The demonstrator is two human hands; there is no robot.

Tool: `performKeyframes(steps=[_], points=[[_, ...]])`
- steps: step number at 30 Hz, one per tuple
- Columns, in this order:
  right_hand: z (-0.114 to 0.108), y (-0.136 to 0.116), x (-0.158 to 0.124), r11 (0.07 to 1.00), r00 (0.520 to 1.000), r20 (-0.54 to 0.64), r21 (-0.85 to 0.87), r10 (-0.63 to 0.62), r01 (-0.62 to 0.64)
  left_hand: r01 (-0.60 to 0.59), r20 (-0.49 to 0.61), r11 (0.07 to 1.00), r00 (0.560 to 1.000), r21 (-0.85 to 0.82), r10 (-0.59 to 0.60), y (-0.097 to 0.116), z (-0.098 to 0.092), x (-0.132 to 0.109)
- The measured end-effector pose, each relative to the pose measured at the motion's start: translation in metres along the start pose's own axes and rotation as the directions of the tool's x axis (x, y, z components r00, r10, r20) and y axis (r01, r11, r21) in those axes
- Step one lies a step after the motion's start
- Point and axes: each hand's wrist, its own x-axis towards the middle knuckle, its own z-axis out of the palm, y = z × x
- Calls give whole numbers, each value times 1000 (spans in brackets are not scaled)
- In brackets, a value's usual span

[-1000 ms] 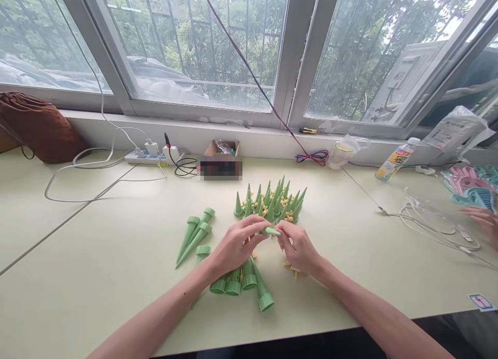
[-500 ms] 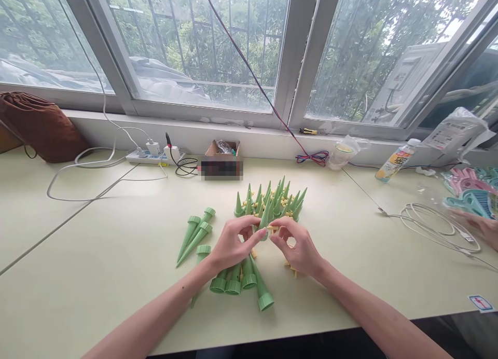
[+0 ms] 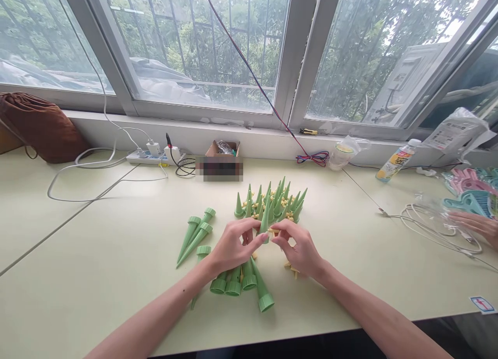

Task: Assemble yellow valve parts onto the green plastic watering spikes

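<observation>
My left hand is closed around a green plastic watering spike, its point upward. Between the thumb and fingertips of my right hand is a small yellow plastic valve, touching or very near the side of that spike; the exact contact is hidden. Behind both hands stands a cluster of green spikes with yellow pieces among them. More green spikes lie to the left, and several others lie below my left wrist. Loose yellow pieces rest under my right hand.
A small open box and a power strip stand by the window. At the right are a bottle, a coiled white cable, teal and pink plastic items and another person's hand. A brown bag sits far left.
The spike in my left hand has become slightly more upright, while both hands stay almost in place. The other person's hand at the right has shifted left.
</observation>
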Motion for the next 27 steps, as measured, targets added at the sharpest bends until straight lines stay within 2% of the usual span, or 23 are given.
performKeyframes(steps=[5, 11, 16, 23, 27], points=[[-1, 1, -1, 999, 1000, -14, -27, -25, 25, -47, 7, 998, 999, 31, 46, -4, 1, -1], [-2, 0, 0, 998, 1000, -16, -54, -19, 18, -102, 23, 992, 994, -71, 104, -5, 4, -1], [-2, -3, 0, 998, 1000, -10, -58, 15, -15, -153, 40, 986, 987, -69, 156, -3, 5, 0], [-1, -5, 2, 997, 998, -18, -45, 63, -64, -104, 58, 992, 992, -70, 108, -4, 7, -2], [-1, -6, 2, 997, 997, -18, -31, 74, -74, -64, 17, 996, 998, -63, 66, -3, 5, 0]])
